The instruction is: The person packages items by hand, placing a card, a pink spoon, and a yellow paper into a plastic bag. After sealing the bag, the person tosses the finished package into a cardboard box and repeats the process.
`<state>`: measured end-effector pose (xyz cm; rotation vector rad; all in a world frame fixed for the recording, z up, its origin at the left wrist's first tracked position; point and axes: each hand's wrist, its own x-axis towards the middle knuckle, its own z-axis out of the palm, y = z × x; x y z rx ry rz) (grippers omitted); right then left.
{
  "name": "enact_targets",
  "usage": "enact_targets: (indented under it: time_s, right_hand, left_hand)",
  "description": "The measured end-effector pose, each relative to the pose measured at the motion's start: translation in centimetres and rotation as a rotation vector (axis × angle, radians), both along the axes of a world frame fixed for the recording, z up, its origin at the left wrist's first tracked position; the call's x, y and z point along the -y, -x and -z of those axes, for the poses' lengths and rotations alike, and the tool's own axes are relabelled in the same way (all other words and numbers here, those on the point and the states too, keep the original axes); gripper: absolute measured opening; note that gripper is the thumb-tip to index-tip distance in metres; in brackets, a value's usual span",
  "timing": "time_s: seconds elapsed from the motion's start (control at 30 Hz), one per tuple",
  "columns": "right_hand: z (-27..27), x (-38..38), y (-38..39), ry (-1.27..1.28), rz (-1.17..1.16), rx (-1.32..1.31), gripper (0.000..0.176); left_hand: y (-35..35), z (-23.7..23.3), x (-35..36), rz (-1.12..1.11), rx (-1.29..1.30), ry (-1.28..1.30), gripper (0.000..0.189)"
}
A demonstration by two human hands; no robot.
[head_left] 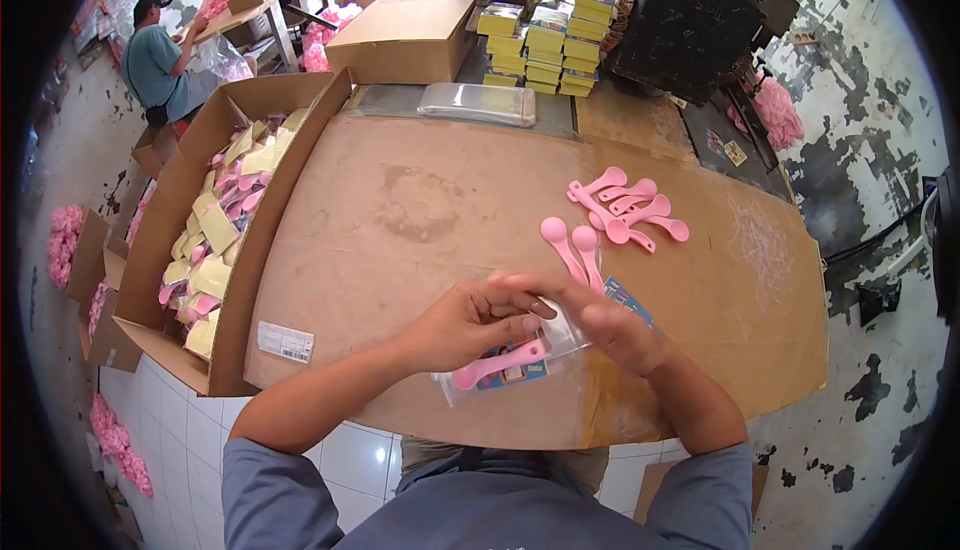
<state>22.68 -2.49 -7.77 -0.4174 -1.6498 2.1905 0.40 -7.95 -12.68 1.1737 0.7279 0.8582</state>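
My left hand (465,328) has its thumb and fingers closed at the open end of a clear plastic bag (448,388). Inside that bag lie a pink spoon (500,364) and a blue printed card (527,372). My right hand (600,322) is beside the left one, fingers stretched toward it and over the bag's upper part; its palm side is hidden. Just beyond the hands are two pink spoons (585,246) and another blue card (628,302), partly covered by my right hand. A loose pile of pink spoons (630,208) lies farther back on the cardboard-covered table (400,250).
At left stands a long open carton (290,190) of filled bags. Behind the table are a closed box (400,35), clear plastic sleeves (478,105), stacked yellow-edged cards (545,45) and a dark machine (685,25). A person (165,60) sits at the far left.
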Motion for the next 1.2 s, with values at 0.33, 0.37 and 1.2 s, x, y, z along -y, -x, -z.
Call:
enact_targets:
  time_s: [0.33,0.37,1.2]
  right_hand:
    - [-3.8,0.3,-0.5,-0.873,0.192,0.011,0.017]
    - [-5.2,0.6,-0.6,-1.045,0.222,0.079,0.017]
    - [-4.5,1.4,1.6,-1.812,0.641,0.225,0.024]
  left_hand:
    - [-0.2,-0.1,0.4,-0.009,0.117,-0.051,0.032]
    - [-0.2,0.0,0.3,-0.056,0.082,-0.117,0.032]
    - [-0.7,-1.6,1.9,-0.417,-0.253,-0.524,0.032]
